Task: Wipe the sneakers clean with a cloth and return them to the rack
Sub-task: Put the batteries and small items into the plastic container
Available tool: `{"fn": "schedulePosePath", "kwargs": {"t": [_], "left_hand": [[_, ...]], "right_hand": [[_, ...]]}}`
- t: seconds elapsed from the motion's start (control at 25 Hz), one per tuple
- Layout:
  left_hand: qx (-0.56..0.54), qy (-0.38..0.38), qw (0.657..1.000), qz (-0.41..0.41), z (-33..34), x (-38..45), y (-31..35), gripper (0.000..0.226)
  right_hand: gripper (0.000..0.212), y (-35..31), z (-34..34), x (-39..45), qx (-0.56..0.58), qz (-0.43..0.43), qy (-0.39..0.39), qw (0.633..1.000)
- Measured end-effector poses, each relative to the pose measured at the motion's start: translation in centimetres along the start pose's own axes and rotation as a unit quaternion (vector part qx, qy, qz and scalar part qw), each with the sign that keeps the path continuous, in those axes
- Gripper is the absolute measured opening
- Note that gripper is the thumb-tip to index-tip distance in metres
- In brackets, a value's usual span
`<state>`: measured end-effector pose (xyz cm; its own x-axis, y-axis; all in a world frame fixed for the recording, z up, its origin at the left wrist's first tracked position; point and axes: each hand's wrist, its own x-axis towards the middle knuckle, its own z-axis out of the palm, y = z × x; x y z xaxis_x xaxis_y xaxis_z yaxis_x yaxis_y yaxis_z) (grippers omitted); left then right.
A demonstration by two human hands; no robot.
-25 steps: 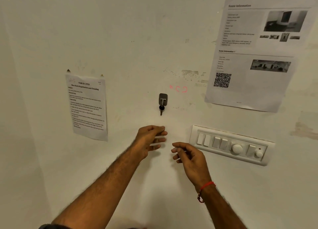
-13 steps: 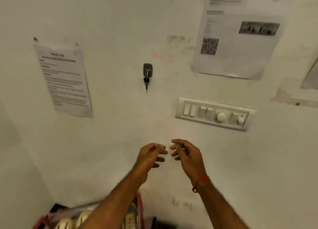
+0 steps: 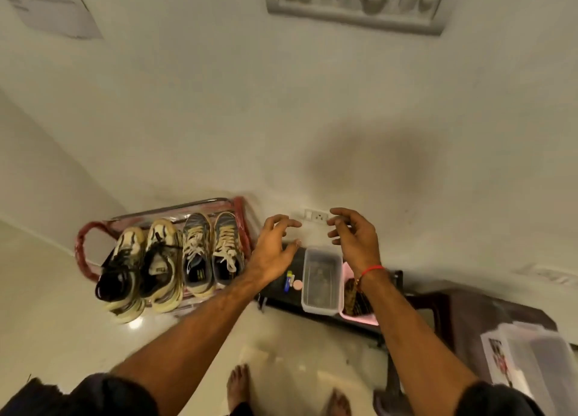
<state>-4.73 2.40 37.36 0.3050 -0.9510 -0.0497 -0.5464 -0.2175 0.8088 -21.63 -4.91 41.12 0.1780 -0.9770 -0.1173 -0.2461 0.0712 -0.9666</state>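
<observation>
Two pairs of sneakers stand side by side on a low red-framed rack (image 3: 83,246) against the wall. The left pair (image 3: 142,265) is cream and black. The right pair (image 3: 212,253) is grey-blue with cream laces. My left hand (image 3: 275,250) hovers just right of the rack, fingers spread and empty. My right hand (image 3: 353,234) hangs beside it with a red thread on the wrist, fingers loosely curled around nothing. No cloth is clearly visible.
A low dark stand (image 3: 278,293) right of the rack carries a clear plastic box (image 3: 320,282), a pink tray (image 3: 359,317) and small items. A dark stool (image 3: 456,309) with a clear lidded bin (image 3: 531,365) stands far right. My bare feet (image 3: 239,384) are on the pale floor.
The view has tipped down from the wall with the key and switch panel to the floor. The rack, sneakers and stand have come into sight. Both hands stay empty.
</observation>
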Motion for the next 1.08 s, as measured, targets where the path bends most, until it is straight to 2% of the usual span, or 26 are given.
{"fn": "schedulePosePath", "kwargs": {"t": [0.12, 0.24, 0.36, 0.52, 0.68, 0.84, 1.08], "left_hand": [[-0.016, -0.013, 1.0, -0.023, 4.6, -1.1, -5.7, 0.034], [-0.026, 0.023, 0.999, -0.018, 9.6, -0.9, -13.4, 0.039], [-0.053, 0.069, 0.996, -0.016, 14.2, -0.4, -21.2, 0.045], [-0.103, 0.115, 0.988, -0.012, 18.8, -1.0, -28.6, 0.041], [-0.122, 0.137, 0.983, 0.005, 20.0, -3.6, -31.7, 0.036], [-0.121, 0.153, 0.981, -0.023, 19.7, -6.6, -32.5, 0.027], [-0.073, 0.144, 0.985, -0.061, 23.5, -3.4, -34.2, 0.019]], "right_hand": [[0.023, 7.1, 0.5, -0.4, -0.005, 0.029, 0.013, 0.999], [0.023, 15.8, 2.6, 0.1, 0.007, 0.042, 0.024, 0.999], [0.021, 24.3, 5.9, 1.3, 0.02, 0.013, 0.022, 0.999], [0.023, 32.7, 9.6, 1.7, 0.035, -0.042, 0.019, 0.998], [0.024, 35.2, 11.3, -1.4, 0.011, -0.089, 0.019, 0.996], [0.027, 35.1, 11.6, -4.9, -0.018, -0.103, -0.016, 0.994], [0.032, 37.5, 11.3, -2.7, 0.018, -0.095, -0.014, 0.995]]}}
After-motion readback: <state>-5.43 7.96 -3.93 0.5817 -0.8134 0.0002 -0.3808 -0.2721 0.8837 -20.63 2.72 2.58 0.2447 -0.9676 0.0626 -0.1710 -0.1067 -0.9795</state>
